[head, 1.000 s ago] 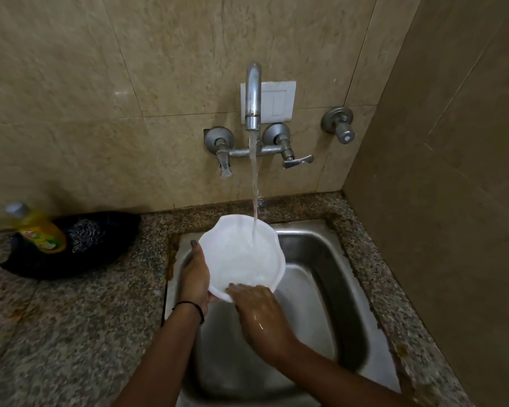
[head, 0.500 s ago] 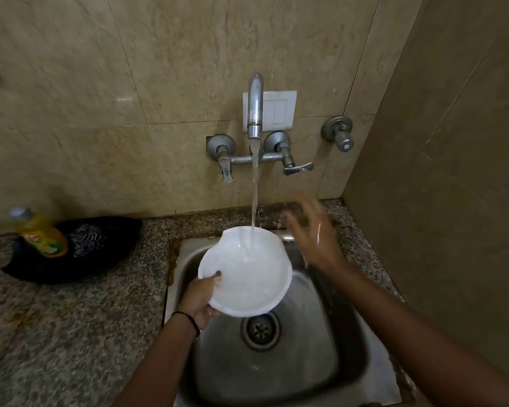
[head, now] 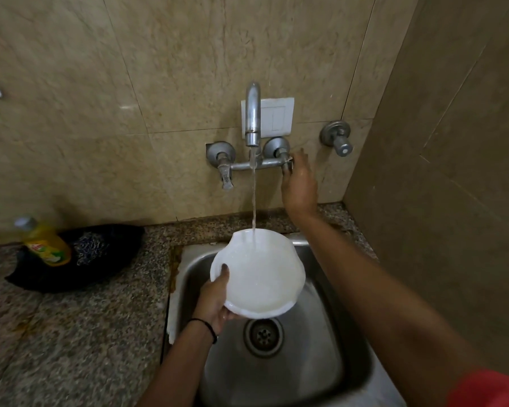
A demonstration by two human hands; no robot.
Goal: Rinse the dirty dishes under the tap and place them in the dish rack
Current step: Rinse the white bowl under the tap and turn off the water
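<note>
Where the steel sink (head: 300, 374) opens below us, our left hand (head: 215, 298) grips the white dish (head: 262, 280) by its near-left rim, thumb curled over onto the inner face and the other fingers tucked underneath. The dish sits tilted above the basin, just over the drain (head: 263, 333), and water spreads across its face. A thin stream (head: 253, 201) falls onto its far edge from the tap spout (head: 252, 113) above. Our right arm reaches across the sink's right side to the wall, where our right hand (head: 300, 185) is at the right tap lever (head: 288, 166). Its fingers lie close together with the tips against the lever, but we cannot tell whether they close round it. To the left on the speckled counter (head: 71, 333), a yellow bottle (head: 46, 245) rests on a black cloth (head: 115, 268) with a steel scrubber (head: 90, 249) on it. Behind the spout a white switch plate (head: 278, 117) is set in the tiles, and a separate valve (head: 337, 138) sits further right.
</note>
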